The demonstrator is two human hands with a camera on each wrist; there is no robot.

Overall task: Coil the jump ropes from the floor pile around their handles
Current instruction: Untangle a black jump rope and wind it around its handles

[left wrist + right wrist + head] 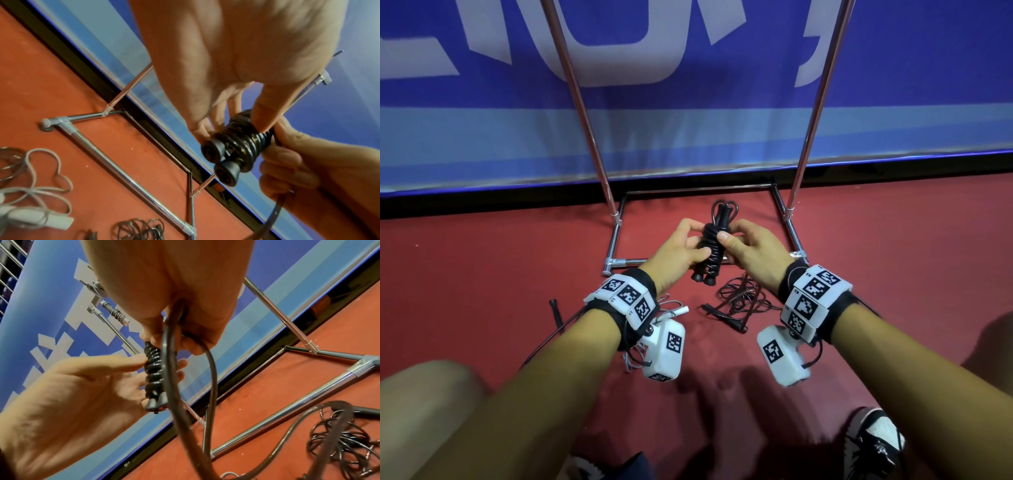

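Head view: both hands are holding one black rope (714, 245) above the red floor (482, 274), over the chrome rack (616, 236). The left hand (678, 250) is cradling the coil, its thumb pressing the side; the right hand (751, 251) is pinching the coil with thumb and curled fingers. The cord is lying in tight glossy turns round two handles, whose flared caps are pointing down. A loose black pile (739, 301) is lying on the floor just nearer than the rack's front bar, with open floor around it.

Left wrist view: the left fingers (265, 113) are pressing the ribbed coil (236, 142) from above and behind, and the right hand (298, 162) is gripping it beside them. A pale rope (41, 186) is lying outside the rack (123, 175).

Right wrist view: the right fingers (185, 331) are closing on the coil's (156, 368) top and a loose cord loop (205, 386); the left hand (82, 394) is lying half spread beneath.
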